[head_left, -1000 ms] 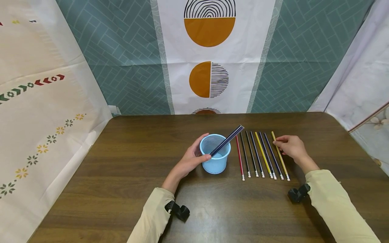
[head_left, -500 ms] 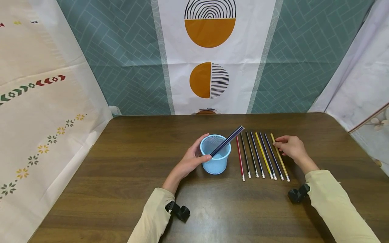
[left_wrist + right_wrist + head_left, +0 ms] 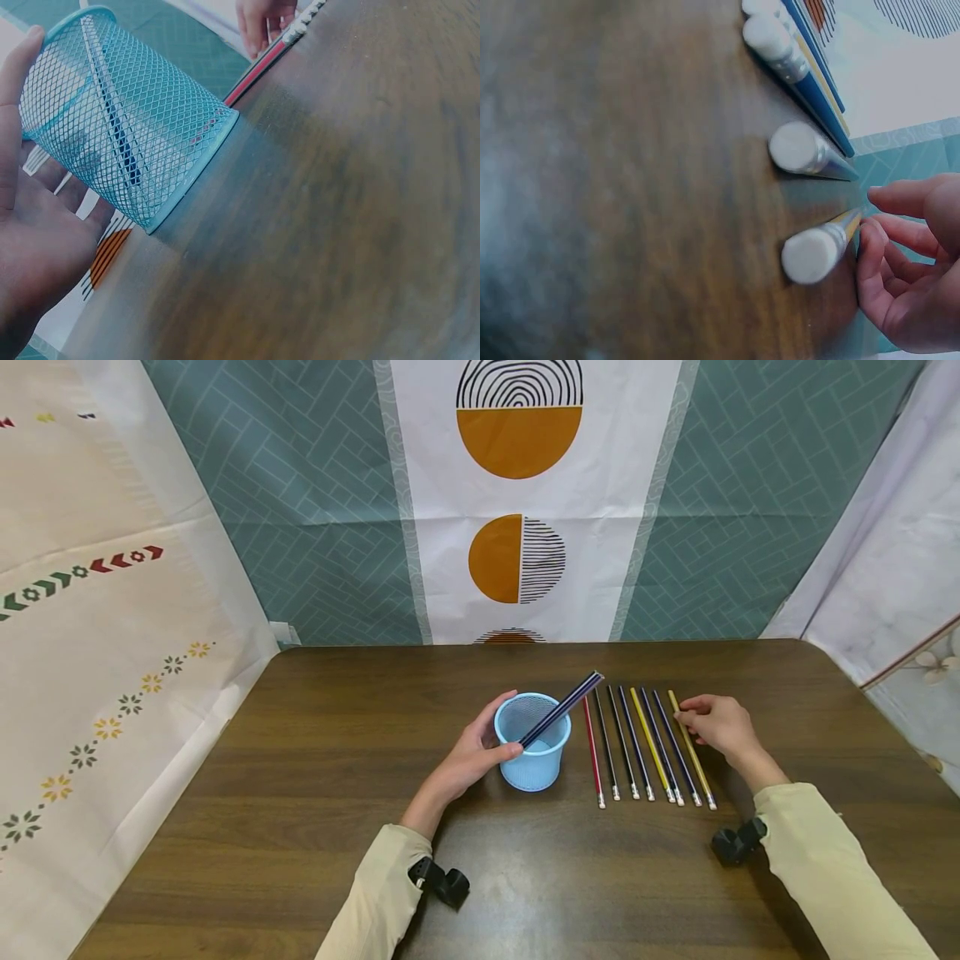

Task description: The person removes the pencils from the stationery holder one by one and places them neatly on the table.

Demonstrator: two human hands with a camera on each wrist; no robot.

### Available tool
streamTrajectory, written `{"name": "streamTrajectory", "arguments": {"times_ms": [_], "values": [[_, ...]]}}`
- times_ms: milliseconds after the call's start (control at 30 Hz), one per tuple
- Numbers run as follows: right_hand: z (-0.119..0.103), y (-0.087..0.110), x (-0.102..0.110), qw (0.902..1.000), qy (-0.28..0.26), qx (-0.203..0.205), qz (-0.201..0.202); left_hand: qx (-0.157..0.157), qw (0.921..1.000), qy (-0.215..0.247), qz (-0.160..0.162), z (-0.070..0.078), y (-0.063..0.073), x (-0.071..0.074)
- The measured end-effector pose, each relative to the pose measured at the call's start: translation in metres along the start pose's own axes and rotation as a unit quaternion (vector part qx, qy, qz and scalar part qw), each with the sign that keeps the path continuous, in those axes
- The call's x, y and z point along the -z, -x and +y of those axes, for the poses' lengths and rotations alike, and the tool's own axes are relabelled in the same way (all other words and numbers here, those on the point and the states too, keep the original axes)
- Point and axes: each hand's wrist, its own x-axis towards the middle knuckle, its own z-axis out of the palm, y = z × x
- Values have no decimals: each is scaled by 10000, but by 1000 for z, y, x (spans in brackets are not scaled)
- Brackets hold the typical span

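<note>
My left hand (image 3: 472,756) grips a light blue mesh pencil cup (image 3: 531,772) around its left side, thumb over the near rim. The cup stands upright on the table. Dark striped pencils (image 3: 562,708) lean inside it, sticking out to the upper right; their exact number is unclear. At the right end of a row of pencils, my right hand (image 3: 720,724) pinches a yellow pencil (image 3: 695,760) near its far end. That pencil lies on the table, its white eraser (image 3: 810,256) toward me in the right wrist view.
Between the cup and my right hand lie a red pencil (image 3: 593,752), dark pencils, another yellow pencil (image 3: 650,743) and a blue pencil (image 3: 676,747), erasers toward me. The brown table (image 3: 300,860) meets a patterned cloth (image 3: 337,527) at its back edge.
</note>
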Motion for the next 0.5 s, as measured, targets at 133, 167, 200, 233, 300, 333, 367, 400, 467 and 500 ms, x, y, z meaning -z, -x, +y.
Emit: {"name": "streamTrajectory", "arguments": {"times_ms": [133,167,200,233,300,333,367,400,467,500], "values": [[-2,1,2,10000,-47,53,69,-15,10000,-10,-20,0,0,0],[-2,1,3,9999,-57,63,87,-16,10000,-8,-19,0,0,1],[-3,1,3,9999,-74,79,104,-19,10000,-11,-14,0,0,1],[-4,2,4,9999,-87,89,112,-15,10000,-23,-8,-1,0,1],[-5,2,5,9998,-92,116,118,-15,10000,-22,4,0,0,1],[-6,2,6,9998,-94,125,118,-11,10000,-23,8,-1,1,1],[-8,3,7,9998,-95,140,114,1,10000,-34,11,-1,1,1],[-9,4,7,9997,-96,167,114,8,10000,-29,9,0,1,1],[-13,6,8,9997,-80,207,97,9,10000,-20,-6,0,1,1],[-15,8,8,9997,-59,243,77,13,10000,-14,-12,0,0,0]]}}
